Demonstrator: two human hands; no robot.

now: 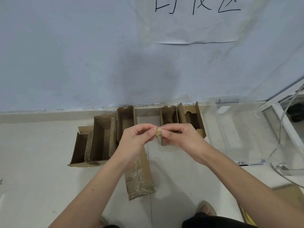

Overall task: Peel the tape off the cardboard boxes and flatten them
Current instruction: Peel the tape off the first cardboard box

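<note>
At the bottom edge, dark trousers (213, 222) and a shoe (206, 208) show above the pale floor (41, 178). Just ahead, a flat box (139, 178) lies on the floor, clear tape still shining on its face; its far end runs under the left wrist. Above it, both hands meet in the air. The left hand (136, 139) and the right hand (179, 135) each pinch a small crumpled tape wad (158, 131) between thumb and forefinger, the other fingers curled in. The wad sits between the two sets of fingertips, touching both.

Behind the hands, open boxes stand in a row against the wall base: two (92, 145) overlapping at the left, a taller one (125, 122) beside them, then, past a gap, two more (185, 119) at the right, partly hidden by the right hand. A clear plastic bin (238, 129) sits further right, with a white frame (279, 116) and cable (283, 120) beyond it. The wall (82, 55) carries a paper sheet (197, 27) with handwritten characters.
</note>
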